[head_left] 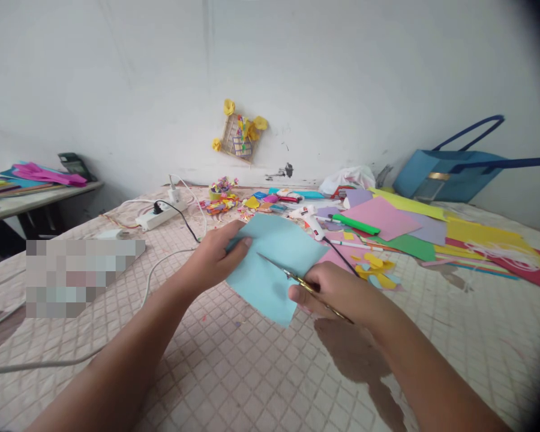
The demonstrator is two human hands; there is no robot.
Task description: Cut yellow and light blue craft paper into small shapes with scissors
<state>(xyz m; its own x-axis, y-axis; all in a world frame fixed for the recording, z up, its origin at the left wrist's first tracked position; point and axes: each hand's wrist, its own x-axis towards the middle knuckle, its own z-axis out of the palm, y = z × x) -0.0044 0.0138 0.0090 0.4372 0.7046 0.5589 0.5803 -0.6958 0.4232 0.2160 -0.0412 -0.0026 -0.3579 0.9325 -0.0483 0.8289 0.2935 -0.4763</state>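
A light blue sheet of paper [274,240] is held up above the table in the middle of the view. My left hand [218,252] pinches its left edge, with the thumb on top and the other fingers mostly hidden. In my right hand [330,288] is a pair of scissors [303,283] with gold-coloured handles. The blades lie across the paper from its right side, their tips pointing toward my left hand. Whether the blades are spread apart is hard to see.
Behind the paper lie a white glue gun [312,223], a green marker [355,224] and coloured sheets [382,217]. A power strip [162,216] with cables stands at the left. A blue bag [454,177] sits back right. The checked table cover [234,372] has torn patches.
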